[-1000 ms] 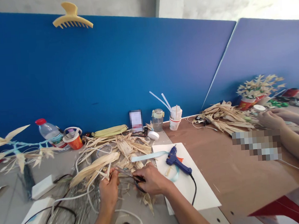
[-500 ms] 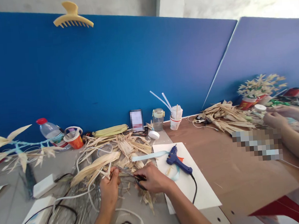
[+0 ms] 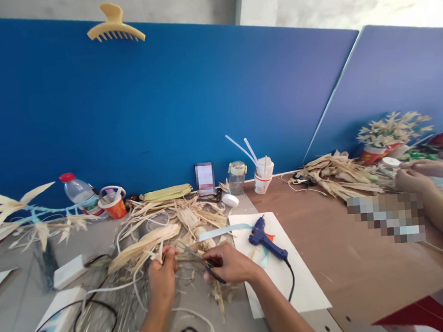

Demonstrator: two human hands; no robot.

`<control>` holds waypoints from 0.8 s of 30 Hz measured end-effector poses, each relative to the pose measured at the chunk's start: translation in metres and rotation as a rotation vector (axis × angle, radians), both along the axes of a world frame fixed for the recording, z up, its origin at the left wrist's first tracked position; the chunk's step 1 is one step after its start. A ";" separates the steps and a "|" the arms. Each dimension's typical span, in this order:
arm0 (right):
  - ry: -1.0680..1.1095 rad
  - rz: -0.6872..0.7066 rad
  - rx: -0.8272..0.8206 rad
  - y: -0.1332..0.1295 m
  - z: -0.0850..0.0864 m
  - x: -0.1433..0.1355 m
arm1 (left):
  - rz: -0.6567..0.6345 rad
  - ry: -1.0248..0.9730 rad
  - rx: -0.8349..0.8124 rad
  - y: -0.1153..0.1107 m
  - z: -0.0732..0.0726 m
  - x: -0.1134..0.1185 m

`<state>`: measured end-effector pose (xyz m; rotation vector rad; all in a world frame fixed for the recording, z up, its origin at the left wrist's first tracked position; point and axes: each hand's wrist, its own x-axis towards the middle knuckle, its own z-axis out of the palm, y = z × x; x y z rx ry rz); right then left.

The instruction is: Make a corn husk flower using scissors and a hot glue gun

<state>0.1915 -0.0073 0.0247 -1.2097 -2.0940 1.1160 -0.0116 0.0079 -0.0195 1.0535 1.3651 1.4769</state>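
My right hand (image 3: pixel 229 263) is closed round the black handles of a pair of scissors (image 3: pixel 215 273). Their blades point left, toward my left hand (image 3: pixel 162 269). That hand pinches a pale strip of corn husk (image 3: pixel 160 252) between thumb and fingers. Behind both hands lies a heap of dried corn husks (image 3: pixel 187 214), with a long folded husk (image 3: pixel 147 247) nearest my left hand. Small husk scraps (image 3: pixel 217 294) lie below the scissors. Right of my right hand, a blue glue gun (image 3: pixel 267 239) rests on a white sheet (image 3: pixel 306 292) beside a light blue ribbon (image 3: pixel 222 231).
White and black cables (image 3: pixel 195 314) and a power strip (image 3: pixel 61 322) cover the left front. A bottle (image 3: pixel 80 195), a paper cup (image 3: pixel 113 208), a phone (image 3: pixel 205 178), a jar (image 3: pixel 237 177) and a cup with straws (image 3: pixel 263 183) line the blue partition (image 3: pixel 162 99). Another person's hands (image 3: pixel 418 178) work at right.
The scissors' handles have spread apart in my right hand and the blades have opened. My left hand keeps its pinch on the husk strip. The whole view has shifted slightly.
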 end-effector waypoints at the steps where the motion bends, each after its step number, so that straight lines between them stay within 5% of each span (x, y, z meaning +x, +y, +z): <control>1: 0.025 -0.004 -0.038 0.001 -0.001 0.001 | 0.019 0.048 0.004 0.000 0.000 -0.001; 6: 0.118 0.018 -0.243 0.004 -0.006 0.007 | 0.083 0.220 0.033 -0.003 0.003 -0.002; 15: 0.256 0.037 -0.541 0.005 -0.002 0.014 | -0.024 0.060 -0.002 0.000 -0.001 -0.001; 20: 0.256 0.063 -0.612 0.006 0.000 0.021 | -0.071 0.100 -0.024 -0.002 0.007 0.000; 24: 0.292 0.082 -0.636 0.007 -0.003 0.026 | 0.011 0.186 0.020 -0.004 0.014 0.003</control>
